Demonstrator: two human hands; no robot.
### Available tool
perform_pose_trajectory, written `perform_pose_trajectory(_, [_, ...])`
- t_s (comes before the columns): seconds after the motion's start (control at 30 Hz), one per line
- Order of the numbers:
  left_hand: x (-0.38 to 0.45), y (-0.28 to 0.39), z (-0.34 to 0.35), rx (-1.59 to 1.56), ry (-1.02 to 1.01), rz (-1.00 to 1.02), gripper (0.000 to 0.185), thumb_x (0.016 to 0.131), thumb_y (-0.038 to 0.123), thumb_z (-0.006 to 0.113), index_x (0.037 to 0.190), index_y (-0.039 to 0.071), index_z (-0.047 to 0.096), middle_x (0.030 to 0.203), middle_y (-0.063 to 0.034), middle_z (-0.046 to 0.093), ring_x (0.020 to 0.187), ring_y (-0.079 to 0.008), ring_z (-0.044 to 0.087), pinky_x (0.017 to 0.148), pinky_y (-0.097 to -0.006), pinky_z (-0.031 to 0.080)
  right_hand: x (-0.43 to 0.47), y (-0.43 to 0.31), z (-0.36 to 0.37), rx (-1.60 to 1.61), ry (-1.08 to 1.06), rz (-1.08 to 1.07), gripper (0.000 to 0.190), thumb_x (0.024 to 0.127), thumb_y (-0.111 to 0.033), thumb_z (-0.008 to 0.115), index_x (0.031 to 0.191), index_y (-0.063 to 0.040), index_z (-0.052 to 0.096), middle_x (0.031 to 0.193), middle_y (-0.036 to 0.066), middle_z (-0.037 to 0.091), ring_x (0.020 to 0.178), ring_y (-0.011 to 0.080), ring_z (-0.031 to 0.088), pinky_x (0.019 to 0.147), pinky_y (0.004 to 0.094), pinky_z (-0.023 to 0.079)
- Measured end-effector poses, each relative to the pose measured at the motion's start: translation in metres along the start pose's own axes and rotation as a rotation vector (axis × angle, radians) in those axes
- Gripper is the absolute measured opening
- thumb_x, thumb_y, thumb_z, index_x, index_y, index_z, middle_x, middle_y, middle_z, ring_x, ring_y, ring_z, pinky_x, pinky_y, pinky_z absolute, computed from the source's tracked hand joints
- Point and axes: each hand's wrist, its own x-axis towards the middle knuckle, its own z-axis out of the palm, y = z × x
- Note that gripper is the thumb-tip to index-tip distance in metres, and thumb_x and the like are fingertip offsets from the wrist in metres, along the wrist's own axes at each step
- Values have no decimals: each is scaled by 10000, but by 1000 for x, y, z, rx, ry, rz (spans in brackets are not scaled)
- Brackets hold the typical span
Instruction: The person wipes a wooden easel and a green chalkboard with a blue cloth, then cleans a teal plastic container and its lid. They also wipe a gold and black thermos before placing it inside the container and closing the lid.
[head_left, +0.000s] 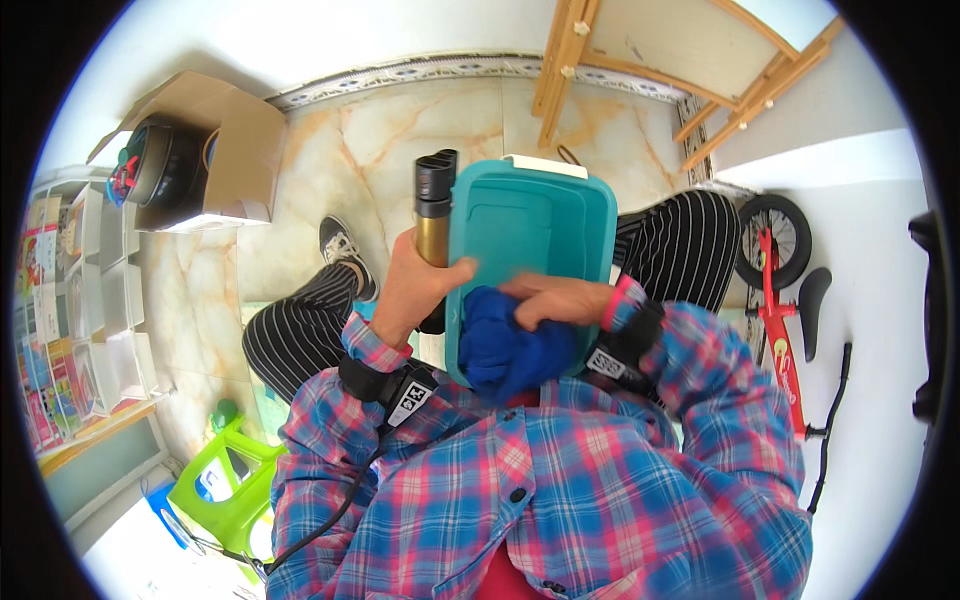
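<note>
A teal plastic bin with a white handle clip stands between my knees, close to my body. My left hand is wrapped around a gold-and-black cylindrical device, upright along the bin's left side. Its thumb reaches over the bin's rim. My right hand reaches over the near part of the bin, its fingers on a bunched blue cloth. Those fingers are blurred, and their tips are partly hidden by the cloth. The cloth fills the bin's near end and hides the floor of the bin there.
An open cardboard box holding a dark pot stands at the far left. Nearby is a shelf with clear bins. A green plastic stool is behind on the left. At right lies a red balance bike; a wooden easel leans ahead.
</note>
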Motion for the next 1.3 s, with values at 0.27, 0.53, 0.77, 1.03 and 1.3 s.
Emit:
perform_pose_trajectory(0.27, [8, 38, -52, 19, 397, 352, 169, 743, 48, 705, 875, -6, 613, 736, -1, 618, 653, -63, 554, 588, -245, 473, -83, -22, -68, 1070, 492, -678, 390, 904, -204, 452, 1206, 29, 532, 1173, 180, 598, 1077, 302, 590, 981, 431, 462])
perform_pose_trajectory(0.53, [5, 37, -60, 241, 506, 567, 160, 726, 53, 713, 813, 6, 587, 649, -5, 554, 605, -53, 468, 556, -252, 443, -50, -66, -133, 599, 1069, -320, 465, 757, -123, 454, 1209, -34, 518, 1067, 124, 605, 927, 258, 622, 848, 395, 522])
perform_pose_trajectory(0.77, [-2, 37, -63, 186, 462, 544, 257, 713, 53, 729, 929, 3, 599, 705, -6, 567, 635, -77, 488, 564, -264, 441, -30, -79, -111, 36, 723, -208, 673, 865, -489, 619, 1289, 16, 484, 1184, 126, 574, 1073, 186, 541, 941, 308, 427])
perform_pose_trajectory(1.03, [3, 36, -66, 162, 165, 312, 227, 702, 92, 724, 849, 3, 577, 665, 15, 523, 613, -64, 458, 543, -258, 417, -12, -78, -96, -561, 578, -93, 597, 791, -405, 702, 1225, -31, 536, 1083, 177, 632, 1003, 274, 603, 884, 381, 466])
perform_pose_trajectory(1.3, [21, 40, -61, 206, 461, 360, 219, 779, 138, 757, 880, 7, 613, 649, 9, 554, 593, -67, 492, 559, -239, 426, 6, -64, -87, -132, 665, -246, 337, 792, -150, 614, 1082, 16, 566, 985, 115, 641, 921, 189, 579, 816, 334, 467])
